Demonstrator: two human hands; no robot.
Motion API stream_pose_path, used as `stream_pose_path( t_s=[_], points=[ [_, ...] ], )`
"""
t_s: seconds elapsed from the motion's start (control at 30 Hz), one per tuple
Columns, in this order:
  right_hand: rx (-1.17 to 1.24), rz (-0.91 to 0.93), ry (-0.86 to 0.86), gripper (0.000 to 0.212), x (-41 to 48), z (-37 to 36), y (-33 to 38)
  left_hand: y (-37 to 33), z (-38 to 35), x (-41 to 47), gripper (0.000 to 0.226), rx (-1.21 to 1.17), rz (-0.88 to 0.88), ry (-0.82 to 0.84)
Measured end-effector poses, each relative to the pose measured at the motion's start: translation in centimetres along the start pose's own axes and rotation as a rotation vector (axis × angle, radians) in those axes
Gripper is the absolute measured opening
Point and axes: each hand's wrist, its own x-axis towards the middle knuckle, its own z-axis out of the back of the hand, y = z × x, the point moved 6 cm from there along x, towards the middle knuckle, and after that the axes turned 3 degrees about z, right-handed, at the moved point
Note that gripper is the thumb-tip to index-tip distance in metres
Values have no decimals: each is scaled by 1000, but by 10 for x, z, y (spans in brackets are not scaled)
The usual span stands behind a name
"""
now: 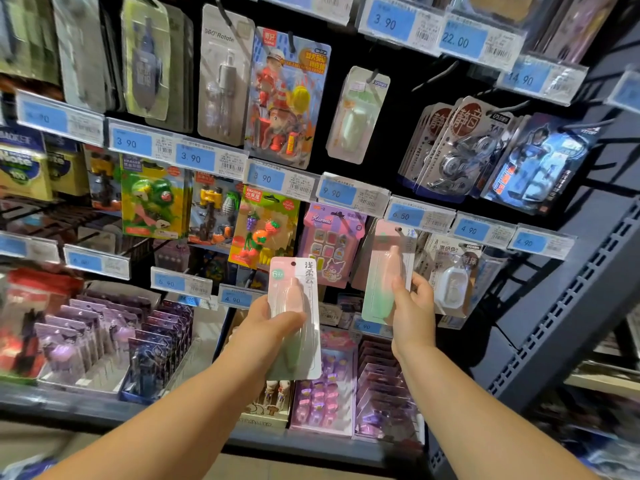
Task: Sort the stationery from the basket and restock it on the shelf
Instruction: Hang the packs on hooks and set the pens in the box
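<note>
Single view, worn on head. Faces forward at shelf, close up, filling whole frame. Frame rolled: shelf lines slope down to right. Wide-angle bend near edges.

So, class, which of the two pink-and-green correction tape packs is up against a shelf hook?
The pack gripped by the right hand: its top meets the hook below the 6.50 tag. The left hand holds the other pack lower, clear of hooks.
</note>
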Motion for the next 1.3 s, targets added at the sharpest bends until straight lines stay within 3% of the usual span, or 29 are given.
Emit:
stream_pose_path(
  t_s=[0.2,0.33,0.4,0.47,0.53,0.67,0.77,0.97,1.3],
  points=[
    [-100,15,56,57,9,-8,-2,0,-3,0,41,26,1,33],
    [-308,52,11,54,8,-4,-1,1,-9,-2,41,31,18,81],
    [-395,84,-26,48,0,0,5,0,-12,-3,39,21,18,109],
    [-446,173,-1,29,-13,0,17,0,-15,-4,36,8,15,125],
    [-442,213,195,12,-27,-11,23,1,-17,-4,39,13,3,126],
    [-445,51,674,18,-59,-32,17,0,-25,-7,39,38,-48,145],
    [-393,-24,814,15,-73,-34,12,2,-35,-10,40,64,-93,152],
    [-146,-130,694,14,-63,-17,11,-5,-53,-4,35,169,-169,121],
    [-26,-25,302,24,-25,20,22,-35,-110,33,34,546,-278,18]
  ],
)
